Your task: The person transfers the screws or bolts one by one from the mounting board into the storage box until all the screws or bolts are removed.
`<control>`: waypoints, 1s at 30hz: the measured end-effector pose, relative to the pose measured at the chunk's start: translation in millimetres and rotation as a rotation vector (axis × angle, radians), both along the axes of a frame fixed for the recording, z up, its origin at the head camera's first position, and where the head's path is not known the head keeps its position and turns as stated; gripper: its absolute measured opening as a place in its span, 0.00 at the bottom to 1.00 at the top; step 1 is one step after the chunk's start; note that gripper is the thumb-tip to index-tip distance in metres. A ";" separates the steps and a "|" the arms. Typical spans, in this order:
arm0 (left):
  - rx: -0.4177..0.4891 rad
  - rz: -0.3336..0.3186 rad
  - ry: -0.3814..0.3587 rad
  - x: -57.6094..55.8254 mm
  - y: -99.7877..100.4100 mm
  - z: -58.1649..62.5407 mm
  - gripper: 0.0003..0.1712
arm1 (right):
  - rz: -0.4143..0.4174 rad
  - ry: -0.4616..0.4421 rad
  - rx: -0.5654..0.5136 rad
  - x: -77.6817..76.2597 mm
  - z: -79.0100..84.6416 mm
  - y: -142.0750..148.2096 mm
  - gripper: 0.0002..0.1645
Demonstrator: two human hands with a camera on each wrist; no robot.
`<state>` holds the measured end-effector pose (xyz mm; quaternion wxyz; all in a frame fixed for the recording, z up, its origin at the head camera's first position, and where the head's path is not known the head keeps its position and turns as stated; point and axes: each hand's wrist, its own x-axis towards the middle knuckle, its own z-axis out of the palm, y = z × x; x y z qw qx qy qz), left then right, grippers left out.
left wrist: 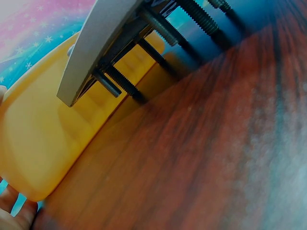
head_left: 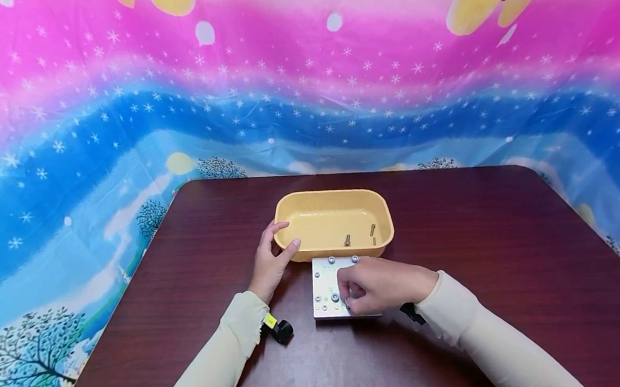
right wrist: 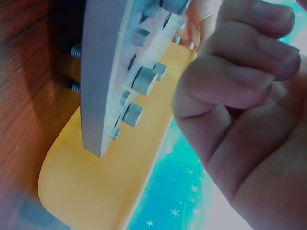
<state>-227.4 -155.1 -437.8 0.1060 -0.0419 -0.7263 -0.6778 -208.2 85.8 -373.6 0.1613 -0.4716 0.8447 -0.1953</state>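
Note:
A silver metal plate (head_left: 325, 283) with several socket-head screws (head_left: 332, 260) set in its holes lies just in front of a yellow plastic bin (head_left: 336, 253). Below the plate, threaded screw shanks (left wrist: 199, 17) stick down toward the table. My left hand (head_left: 272, 263) holds the bin at its left end, thumb over the front rim. Over the plate's right half is my right hand (head_left: 374, 282), its thumb and forefinger pinching a small screw at the near edge. Its other fingers (right wrist: 240, 81) are curled into the palm. This hand hides part of the plate.
Inside the bin lie a few loose screws (head_left: 372, 230), toward its right end. The dark wood table (head_left: 454, 224) has its far edge behind the bin. A printed cloth (head_left: 302, 97) hangs behind and around it.

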 end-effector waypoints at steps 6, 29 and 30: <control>0.007 0.003 0.013 -0.1 0.6 -0.2 0.29 | 0.009 0.046 -0.076 -2.8 6.8 1.7 0.07; -0.004 0.005 -0.004 0.0 -0.2 0.1 0.29 | -0.335 0.111 -0.382 -72.5 7.2 -0.6 0.01; -0.004 0.006 -0.006 0.1 -0.1 0.5 0.29 | -0.360 0.108 -0.393 -75.6 5.9 -0.4 0.02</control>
